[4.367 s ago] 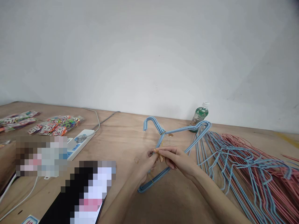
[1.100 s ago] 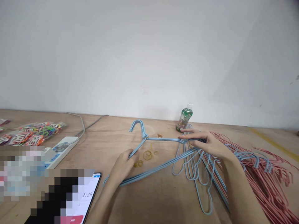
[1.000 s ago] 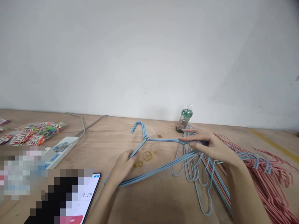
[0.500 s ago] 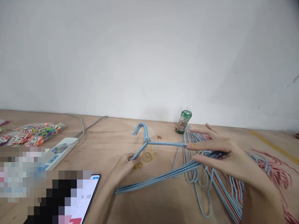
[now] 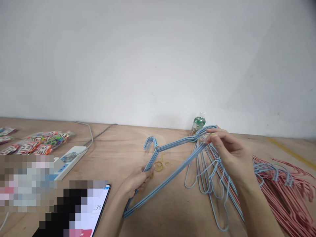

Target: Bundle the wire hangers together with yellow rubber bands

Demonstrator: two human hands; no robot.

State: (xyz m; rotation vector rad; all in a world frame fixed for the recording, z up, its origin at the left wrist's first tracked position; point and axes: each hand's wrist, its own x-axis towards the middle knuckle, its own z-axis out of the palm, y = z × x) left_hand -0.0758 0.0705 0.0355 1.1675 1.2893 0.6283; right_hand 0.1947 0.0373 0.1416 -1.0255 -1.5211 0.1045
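Between my hands is a bundle of light-blue wire hangers (image 5: 176, 143), held tilted with its right end raised and its hooks at the upper left. A thin yellowish band circles the neck below the hooks, and another shows near the lower left corner. My left hand (image 5: 138, 179) is wrapped round the left shoulder of the bundle. With thumb and fingers, my right hand (image 5: 228, 148) grips the right end, where a bit of yellow band shows by the fingertips. Yellow rubber bands (image 5: 159, 170) lie on the table behind the bundle.
Loose blue hangers (image 5: 210, 177) spread under my right arm, beside a heap of pink hangers (image 5: 283, 204). A green bottle (image 5: 199, 122) stands near the wall. Leftward are a power strip (image 5: 80, 159) with cables, a phone (image 5: 98, 200) and plastic bags (image 5: 37, 143) of colourful items.
My right hand has gone from spread fingers to a closed grip on the bundle's right end. That end has risen, and the hangers' right corners have come into sight.
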